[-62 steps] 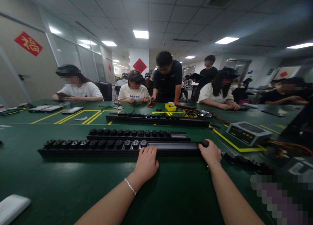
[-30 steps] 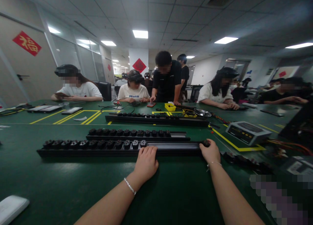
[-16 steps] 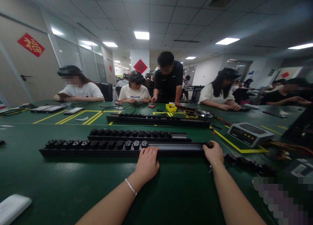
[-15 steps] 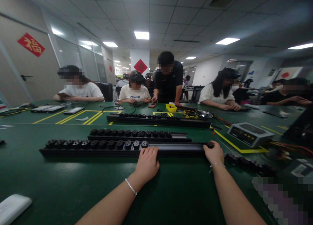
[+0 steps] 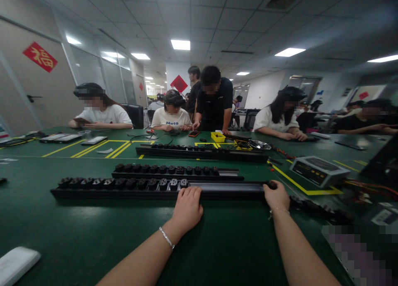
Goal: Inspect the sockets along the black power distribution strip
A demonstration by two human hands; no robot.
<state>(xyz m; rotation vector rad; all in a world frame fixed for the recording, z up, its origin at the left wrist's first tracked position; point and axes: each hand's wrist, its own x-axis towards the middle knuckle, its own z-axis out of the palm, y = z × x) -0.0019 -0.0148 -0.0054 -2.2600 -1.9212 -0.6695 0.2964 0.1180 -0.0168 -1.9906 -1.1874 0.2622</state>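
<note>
The right hand point(image 5: 276, 196) has slid slightly along to the black socket rail's point(image 5: 155, 188) right end, fingers curled on it, while the left hand point(image 5: 186, 207) lies flat, fingers together, mid-rail.

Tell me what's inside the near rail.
The near rail holds black socket modules along its left part; the right part shows bare channel. The left hand and right hand cover parts of it.
</note>
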